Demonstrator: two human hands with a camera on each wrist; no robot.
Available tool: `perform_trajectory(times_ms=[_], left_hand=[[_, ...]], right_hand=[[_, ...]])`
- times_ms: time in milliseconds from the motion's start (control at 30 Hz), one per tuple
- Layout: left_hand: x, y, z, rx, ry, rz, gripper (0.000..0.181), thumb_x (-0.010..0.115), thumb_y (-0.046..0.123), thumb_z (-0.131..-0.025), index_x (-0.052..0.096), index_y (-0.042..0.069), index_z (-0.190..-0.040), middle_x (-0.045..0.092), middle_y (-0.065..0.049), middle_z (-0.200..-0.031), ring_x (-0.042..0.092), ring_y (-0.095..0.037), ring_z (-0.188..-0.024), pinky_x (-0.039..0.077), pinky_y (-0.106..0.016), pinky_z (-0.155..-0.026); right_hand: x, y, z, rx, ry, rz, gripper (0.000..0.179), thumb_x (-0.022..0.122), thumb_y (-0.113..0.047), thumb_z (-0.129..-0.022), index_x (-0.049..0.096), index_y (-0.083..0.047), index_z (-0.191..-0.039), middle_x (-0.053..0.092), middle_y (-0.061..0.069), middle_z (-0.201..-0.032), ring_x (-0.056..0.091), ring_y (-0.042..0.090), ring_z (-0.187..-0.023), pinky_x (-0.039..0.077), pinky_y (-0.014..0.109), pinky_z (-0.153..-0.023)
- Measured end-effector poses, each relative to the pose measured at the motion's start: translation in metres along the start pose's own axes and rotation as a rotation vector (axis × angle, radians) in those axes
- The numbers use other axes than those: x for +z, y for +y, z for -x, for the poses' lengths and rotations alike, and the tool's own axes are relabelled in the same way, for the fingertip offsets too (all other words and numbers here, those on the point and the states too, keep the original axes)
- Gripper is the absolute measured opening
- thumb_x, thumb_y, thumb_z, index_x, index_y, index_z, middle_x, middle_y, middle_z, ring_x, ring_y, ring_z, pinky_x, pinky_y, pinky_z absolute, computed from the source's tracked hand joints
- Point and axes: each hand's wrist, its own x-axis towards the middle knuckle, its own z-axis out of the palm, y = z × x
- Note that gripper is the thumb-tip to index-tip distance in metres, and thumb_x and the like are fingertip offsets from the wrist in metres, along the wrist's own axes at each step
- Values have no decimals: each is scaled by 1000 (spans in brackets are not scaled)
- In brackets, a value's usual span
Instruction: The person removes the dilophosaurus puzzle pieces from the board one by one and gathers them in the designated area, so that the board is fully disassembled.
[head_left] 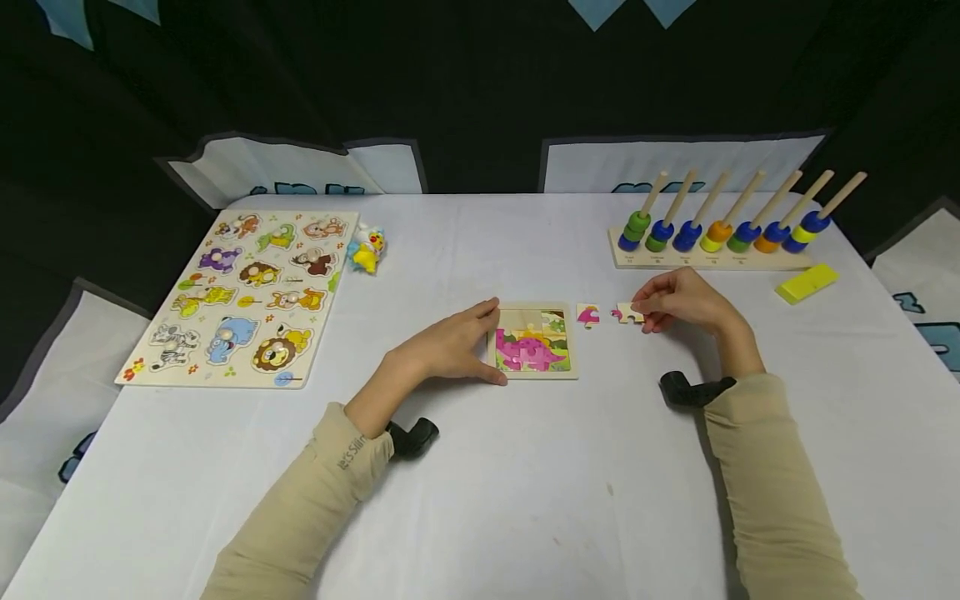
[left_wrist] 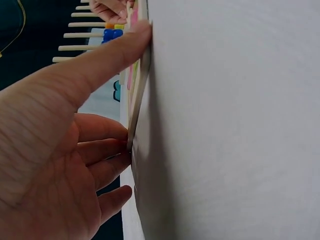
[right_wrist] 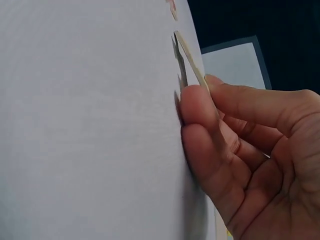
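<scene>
A square wooden jigsaw board (head_left: 533, 375) lies flat before me, partly filled with a pink dinosaur picture. My left hand (head_left: 453, 340) rests along the board's left side. In the left wrist view its thumb (left_wrist: 107, 62) touches the board's near edge, while the other fingers (left_wrist: 102, 150) reach its left end. To the board's right, my right hand (head_left: 686, 302) pinches a jigsaw piece (head_left: 628, 314) between thumb and fingers. The right wrist view shows this piece (right_wrist: 190, 57) edge-on, tilted close over the cloth. Another pink jigsaw piece (head_left: 588, 314) lies between board and right hand.
An animal peg puzzle (head_left: 251, 287) covers the table's left side, with a small yellow-and-blue toy (head_left: 367, 248) beside it. At the back right stands a counting rack (head_left: 708, 260) with coloured rings on pegs. A yellow block (head_left: 807, 284) lies in front of it.
</scene>
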Motion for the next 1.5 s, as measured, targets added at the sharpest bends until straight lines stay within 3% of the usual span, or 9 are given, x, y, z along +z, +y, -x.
perform_trajectory(times_ms=[433,1233,1500], left_hand=[[-1,4,0,-16,-2,-84,102,74,52,-78,24,1,-151,11,-9,-162,15,-23,-150,20,-39,-121],[0,2,0,10,26,-74,102,76,50,-77,27,0,-150,14,-12,-161,19,-25,-149,22,-39,-120],[0,1,0,9,23,-70,102,75,51,-77,25,1,-151,14,-11,-162,17,-24,-149,21,-38,-121]], right_hand=[[4,-19,1,62,95,352,29,71,-23,-86,64,5,-91,66,1,-64,61,12,-58,52,25,-58],[-1,-12,8,87,126,336,31,69,-24,-86,62,6,-93,66,2,-65,63,11,-58,54,24,-58],[-1,-11,9,95,170,354,33,72,-26,-84,63,5,-89,65,1,-63,62,11,-57,53,25,-57]])
